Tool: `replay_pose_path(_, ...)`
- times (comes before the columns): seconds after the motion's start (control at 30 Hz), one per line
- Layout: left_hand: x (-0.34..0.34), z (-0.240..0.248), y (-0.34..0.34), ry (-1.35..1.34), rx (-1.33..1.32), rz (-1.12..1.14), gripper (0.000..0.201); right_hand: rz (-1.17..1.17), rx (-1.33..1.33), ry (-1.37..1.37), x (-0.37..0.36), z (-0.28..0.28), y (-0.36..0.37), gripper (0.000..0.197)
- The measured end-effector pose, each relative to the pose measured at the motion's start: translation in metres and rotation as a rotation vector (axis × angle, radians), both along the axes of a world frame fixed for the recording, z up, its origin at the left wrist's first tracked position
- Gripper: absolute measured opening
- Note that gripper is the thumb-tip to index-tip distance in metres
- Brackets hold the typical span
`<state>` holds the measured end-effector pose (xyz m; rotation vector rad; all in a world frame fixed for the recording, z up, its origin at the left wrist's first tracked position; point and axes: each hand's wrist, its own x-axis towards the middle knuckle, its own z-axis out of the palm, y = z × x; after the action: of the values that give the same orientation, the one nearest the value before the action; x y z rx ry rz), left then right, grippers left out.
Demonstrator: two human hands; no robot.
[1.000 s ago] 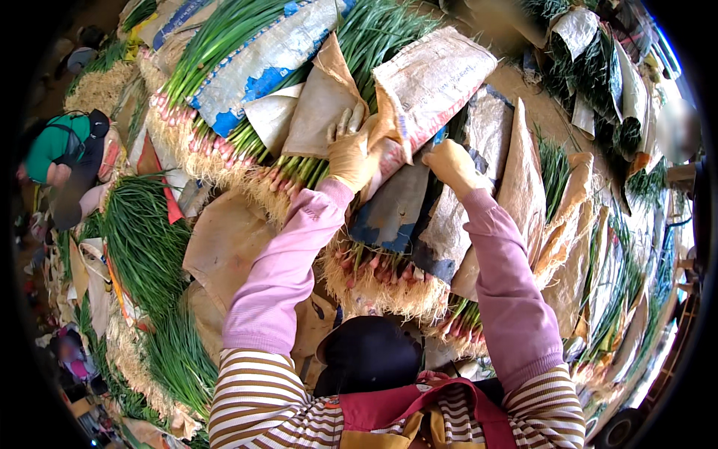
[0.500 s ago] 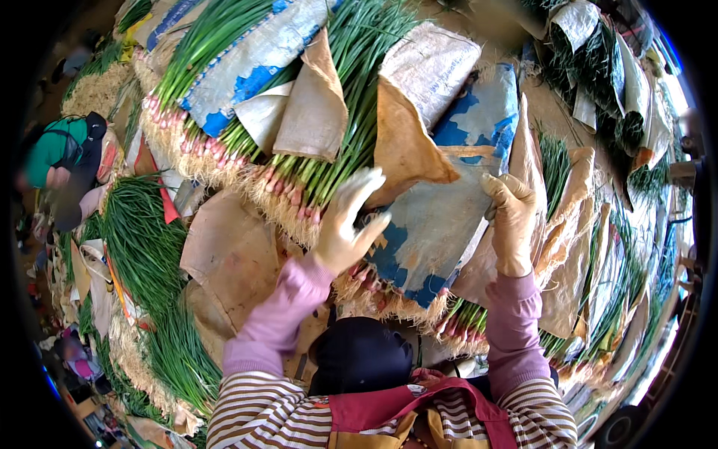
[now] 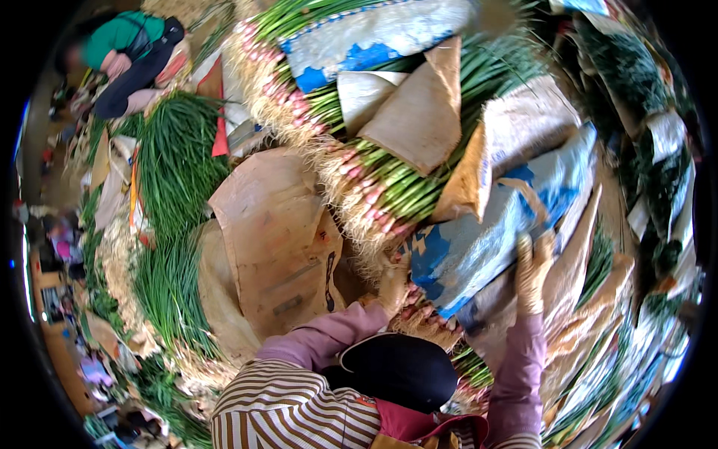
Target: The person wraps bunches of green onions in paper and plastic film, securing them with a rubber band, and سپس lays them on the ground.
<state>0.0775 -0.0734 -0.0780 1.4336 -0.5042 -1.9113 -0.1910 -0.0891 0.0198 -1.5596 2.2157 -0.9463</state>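
A bundle of spring onions with pink bulbs and pale roots (image 3: pixel 419 307) lies before me, covered by a worn blue-and-grey sack sheet (image 3: pixel 479 247). My left hand (image 3: pixel 393 290), gloved, reaches to the root end at the sheet's left edge. Its fingers are partly lost among the roots. On the right side of the sheet, my gloved right hand (image 3: pixel 533 273) lies with its fingers stretched out and apart. A larger spring onion bundle (image 3: pixel 374 191) lies just beyond, wrapped in brown and white sacking (image 3: pixel 422 112).
A brown sack sheet (image 3: pixel 277 247) spreads to my left. Past it are long green onion leaves (image 3: pixel 179 157) and a seated person in a green top (image 3: pixel 123 41). More wrapped bundles (image 3: pixel 591 322) stand along the right. My dark-clad knee (image 3: pixel 404 370) is close below my hands.
The view has swung, so the bundles sit farther right. My left hand has come down to the roots. My right hand has gone from a closed grip to outstretched fingers on the sheet.
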Motion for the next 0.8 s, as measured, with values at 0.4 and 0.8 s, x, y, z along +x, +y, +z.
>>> replay_pose_path(0.4,-0.001,-0.037,-0.035,-0.913,-0.844,-0.682,0.072,-0.076,0.06,0.161,-0.006,-0.068,-0.019,0.051)
replay_pose_path(0.8,0.03,-0.025,-0.15,-0.274,-0.254,0.423,0.071,-0.115,-0.053,0.024,-0.012,-0.072,-0.004,0.045)
